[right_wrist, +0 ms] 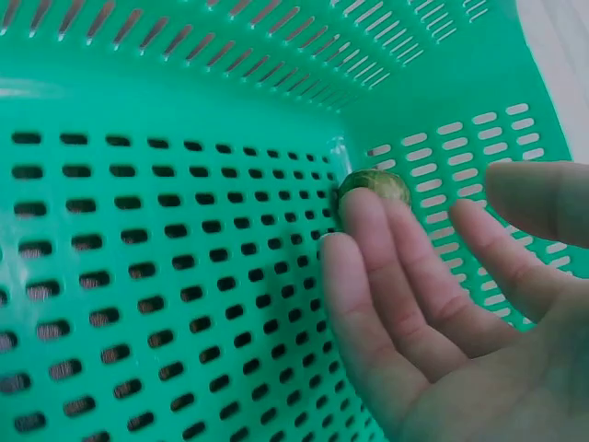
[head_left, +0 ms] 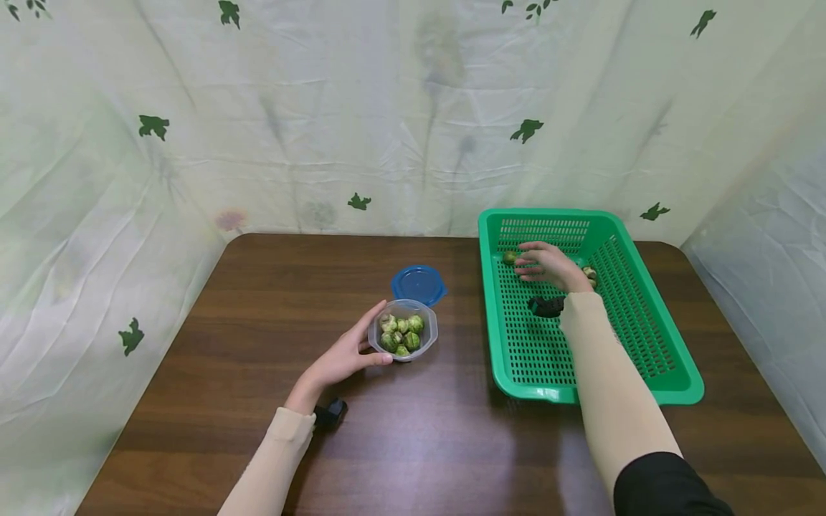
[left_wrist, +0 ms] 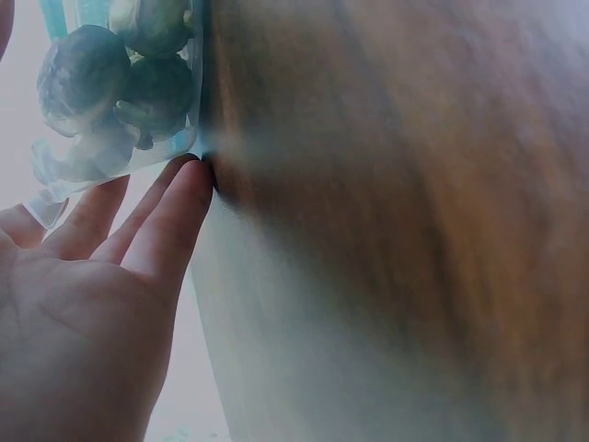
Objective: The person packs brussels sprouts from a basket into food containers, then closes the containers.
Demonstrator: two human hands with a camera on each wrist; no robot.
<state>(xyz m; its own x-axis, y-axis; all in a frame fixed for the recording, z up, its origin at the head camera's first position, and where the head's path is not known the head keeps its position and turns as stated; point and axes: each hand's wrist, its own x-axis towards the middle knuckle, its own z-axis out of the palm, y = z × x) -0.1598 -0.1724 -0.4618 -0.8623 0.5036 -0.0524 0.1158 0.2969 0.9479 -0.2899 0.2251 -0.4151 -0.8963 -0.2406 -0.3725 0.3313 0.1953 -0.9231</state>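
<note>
1. we judge the step in hand to be picking the loose brussels sprout (head_left: 509, 257) out of the green plastic basket (head_left: 540, 393); it lies in the far left corner, against the wall.
2. our right hand (head_left: 548, 265) reaches into the basket with fingers extended and the thumb well apart from them, and it has hold of nothing. the fingertips are right by the sprout, though we can't tell whether they touch it, since they partly cover it in the right wrist view.
3. our left hand (head_left: 348, 355) steadies the clear plastic container (head_left: 429, 337) on the wooden table (head_left: 271, 287), thumb on the near side and fingers round the far side, spread to its width. several sprouts (head_left: 411, 340) sit inside.
4. the blue lid (head_left: 419, 285) is off, lying just beyond the container.
5. the next move, as we see it, calls for curling the right fingers behind the sprout and bringing the thumb in; a loose pinch could roll it along the wall.
</note>
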